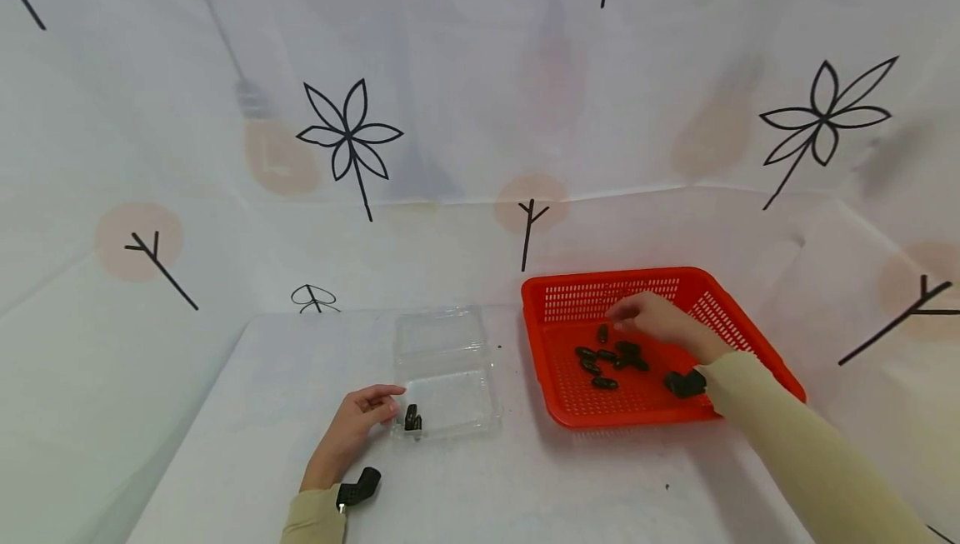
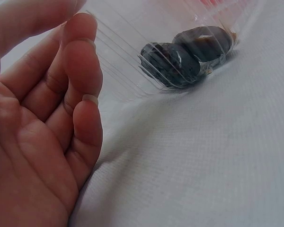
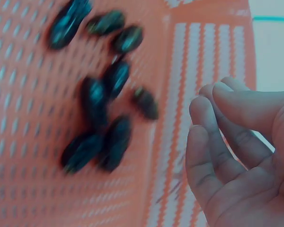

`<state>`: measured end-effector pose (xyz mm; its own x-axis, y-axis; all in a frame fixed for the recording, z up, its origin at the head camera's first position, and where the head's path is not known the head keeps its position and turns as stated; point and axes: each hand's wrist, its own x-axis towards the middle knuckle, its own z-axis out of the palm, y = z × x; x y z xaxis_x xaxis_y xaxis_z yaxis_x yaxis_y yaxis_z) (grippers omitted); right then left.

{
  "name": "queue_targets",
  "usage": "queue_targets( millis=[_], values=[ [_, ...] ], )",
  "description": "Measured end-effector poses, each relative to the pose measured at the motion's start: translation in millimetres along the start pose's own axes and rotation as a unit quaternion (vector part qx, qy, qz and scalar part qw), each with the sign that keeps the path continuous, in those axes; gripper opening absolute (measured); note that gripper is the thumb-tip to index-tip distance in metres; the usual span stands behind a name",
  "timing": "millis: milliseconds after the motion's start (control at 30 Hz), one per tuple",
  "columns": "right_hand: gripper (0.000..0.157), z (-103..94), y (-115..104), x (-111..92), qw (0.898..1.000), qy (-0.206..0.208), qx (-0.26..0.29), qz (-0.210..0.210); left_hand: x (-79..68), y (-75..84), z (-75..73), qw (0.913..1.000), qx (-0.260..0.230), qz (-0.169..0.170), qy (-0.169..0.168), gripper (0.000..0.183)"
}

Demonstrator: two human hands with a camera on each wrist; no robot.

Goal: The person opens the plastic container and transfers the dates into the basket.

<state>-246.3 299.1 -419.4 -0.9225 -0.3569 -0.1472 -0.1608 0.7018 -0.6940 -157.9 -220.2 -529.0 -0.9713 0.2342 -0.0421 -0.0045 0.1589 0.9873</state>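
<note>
A clear plastic box lies with its lid hinged back on the table. Two dark, glossy oval pieces, like small fruits, sit in its near left corner. At the box's left wall is my left hand, fingers loosely bent and holding nothing; whether the fingertips touch the plastic is unclear. My right hand hovers over the back of a red basket, thumb near the fingers, nothing between them in the right wrist view. Below it lie several more dark oval pieces, blurred there.
The white-covered table runs back to a white patterned sheet hanging behind. The basket has raised slotted walls and stands right of the box. Each wrist carries a small black camera.
</note>
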Motion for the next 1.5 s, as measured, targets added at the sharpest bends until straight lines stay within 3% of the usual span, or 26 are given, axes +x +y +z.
queue_targets(
  millis=[300, 700, 1033, 1500],
  values=[
    [0.029, 18.6, -45, 17, 0.999, -0.008, 0.006, -0.041, 0.3, -0.9, 1.6, 0.9999, -0.006, -0.008, 0.002, 0.034],
    [0.022, 60.2, -103, 38, 0.995, -0.042, 0.009, -0.093, 0.4, 0.0, 3.0, 0.9998, -0.012, -0.015, -0.003, 0.036],
    [0.022, 93.7, -138, 64, 0.989, -0.101, 0.033, -0.107, -0.9, 1.1, 3.3, 0.9998, -0.009, -0.015, 0.004, 0.036],
    [0.023, 148.6, -163, 96, 0.976, -0.188, 0.027, -0.106, 0.1, 0.5, 2.6, 0.9995, -0.002, -0.027, 0.015, 0.035]
  ],
)
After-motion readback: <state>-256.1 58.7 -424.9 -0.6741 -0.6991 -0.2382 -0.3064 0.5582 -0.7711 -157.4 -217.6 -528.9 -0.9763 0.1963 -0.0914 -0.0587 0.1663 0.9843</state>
